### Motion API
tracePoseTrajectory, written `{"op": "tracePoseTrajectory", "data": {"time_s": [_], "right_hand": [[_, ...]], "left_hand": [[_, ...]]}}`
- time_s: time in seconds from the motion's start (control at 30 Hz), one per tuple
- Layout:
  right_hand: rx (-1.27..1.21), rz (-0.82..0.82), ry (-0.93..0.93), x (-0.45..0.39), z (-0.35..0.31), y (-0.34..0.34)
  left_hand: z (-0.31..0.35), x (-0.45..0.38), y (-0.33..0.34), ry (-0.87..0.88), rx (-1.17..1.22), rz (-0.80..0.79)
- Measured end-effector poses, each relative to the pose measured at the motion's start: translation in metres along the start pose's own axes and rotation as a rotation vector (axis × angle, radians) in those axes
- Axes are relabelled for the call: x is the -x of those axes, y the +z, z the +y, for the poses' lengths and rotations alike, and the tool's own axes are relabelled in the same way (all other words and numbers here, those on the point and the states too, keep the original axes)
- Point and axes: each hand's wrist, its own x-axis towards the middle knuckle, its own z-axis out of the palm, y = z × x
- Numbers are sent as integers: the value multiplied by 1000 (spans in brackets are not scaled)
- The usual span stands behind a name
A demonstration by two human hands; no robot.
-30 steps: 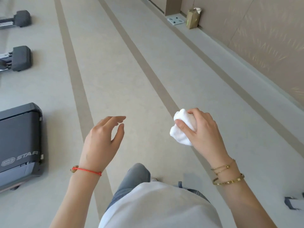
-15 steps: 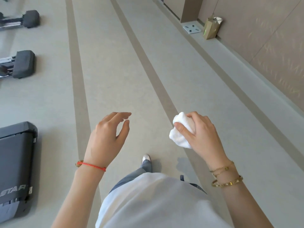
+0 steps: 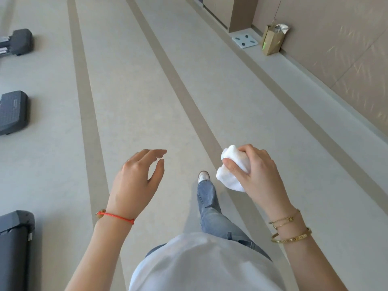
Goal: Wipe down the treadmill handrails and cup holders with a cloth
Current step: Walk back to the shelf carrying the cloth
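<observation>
My right hand (image 3: 255,173) grips a bunched white cloth (image 3: 232,168) in front of my body, above the grey floor. My left hand (image 3: 138,177) hangs in the air beside it with relaxed, slightly bent fingers and holds nothing. The rear end of a dark treadmill (image 3: 14,246) shows at the lower left edge; its handrails and cup holders are out of view.
Two more dark machine ends (image 3: 13,111) (image 3: 20,40) line the left edge. A brown paper bag (image 3: 273,42) and a white scale (image 3: 244,39) sit by the right wall. My leg in jeans (image 3: 210,204) steps forward on the striped floor.
The view has advanced along the floor: the near treadmill slid down and left, the bag and scale came closer. My leg has stepped forward. Both hands keep their poses.
</observation>
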Motion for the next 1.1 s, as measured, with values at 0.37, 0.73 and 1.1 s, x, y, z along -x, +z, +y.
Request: {"op": "tracePoseTrajectory", "data": {"time_s": [0.37, 0.73, 1.1], "right_hand": [[1, -6, -70, -312, -2, 5], [18, -72, -118, -563, -18, 49], [10, 15, -118, -850, -67, 101]], "left_hand": [[-35, -286, 30, -18, 3, 86], [-108, -521, 56, -64, -4, 130], [-209, -804, 49, 16, -5, 127]]}}
